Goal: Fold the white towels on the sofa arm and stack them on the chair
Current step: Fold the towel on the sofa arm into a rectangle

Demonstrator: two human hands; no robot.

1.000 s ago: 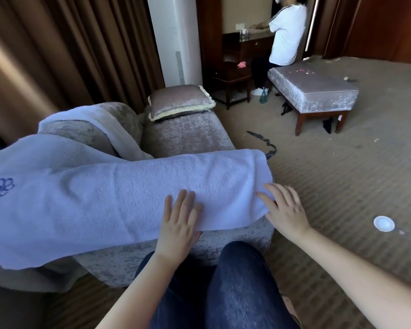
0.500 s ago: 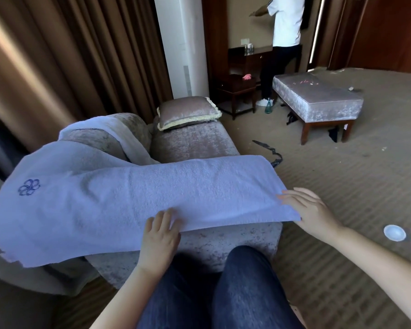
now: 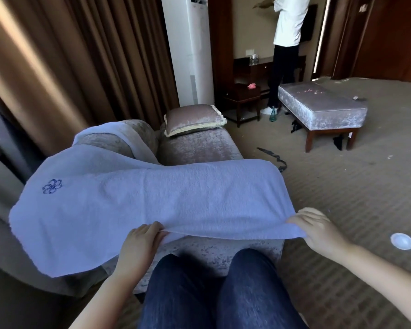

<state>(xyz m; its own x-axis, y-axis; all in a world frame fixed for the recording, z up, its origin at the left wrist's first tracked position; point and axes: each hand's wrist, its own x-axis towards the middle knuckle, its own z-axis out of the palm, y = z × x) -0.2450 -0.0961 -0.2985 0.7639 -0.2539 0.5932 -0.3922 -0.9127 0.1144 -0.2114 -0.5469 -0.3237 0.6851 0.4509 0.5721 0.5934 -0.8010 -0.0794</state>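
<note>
Carpet [image 3: 354, 186], beige and ribbed, across the right half. Brown pleated curtains [image 3: 69, 67] filling the upper left. Sofa arm [image 3: 199, 146], grey velvet, running away from the viewer through the middle. White towel [image 3: 164, 200] spread crosswise over that arm, left end hanging off the side, right end reaching past the arm's right edge, near hem lifted clear of the upholstery between the two hands. Knees in dark jeans [image 3: 211, 293] just below, close to the arm's front. Second white towel [image 3: 119, 131] draped over the rounded sofa back behind, lower end hidden by the first. White standing air conditioner [image 3: 190, 51] at the far wall. Upholstered bench [image 3: 318, 110] on wooden legs, well apart on the right. Person in a white shirt [image 3: 287, 22] standing behind it. Fringed cushion [image 3: 192, 118] at the arm's far end. Left hand [image 3: 138, 243] pinching the near hem around its middle, fingers curled on the cloth's edge. Right hand [image 3: 318, 229] pinching the near right corner, fingers curled on top. Black strap [image 3: 271, 155] on the carpet beyond the towel's right end. Small white disc [image 3: 402, 241] on the carpet right of the right hand. Blue flower emblem [image 3: 52, 186] stitched near the towel's left end.
</note>
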